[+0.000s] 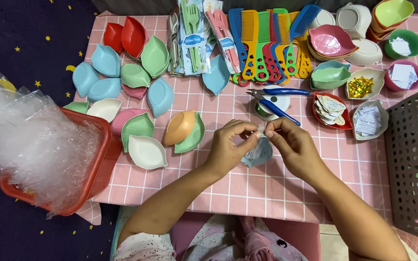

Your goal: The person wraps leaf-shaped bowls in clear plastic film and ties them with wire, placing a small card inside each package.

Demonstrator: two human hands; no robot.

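Your two hands meet near the middle of the table, a little toward the near edge. Your left hand and your right hand both pinch with thumb and fingers the gathered top of a small clear plastic bag, which has a pale blue dish inside it. The bag hangs between the two hands, just above the pink checked table; I cannot tell if its bottom touches the cloth.

Just behind your hands lie blue-handled pliers across a white roll of tape or wire. To the left of the hands, many leaf-shaped dishes in blue, green, pink, red, orange and cream are spread toward the left edge. At the left edge a red basket hangs over the side, full of crumpled clear plastic bags.

Along the far edge you have a row of coloured combs and, beside them, packets of plastic cutlery. Near the far right corner stand stacked bowls and small dishes with paper labels and with gold ties. At the right edge stands a grey perforated basket.
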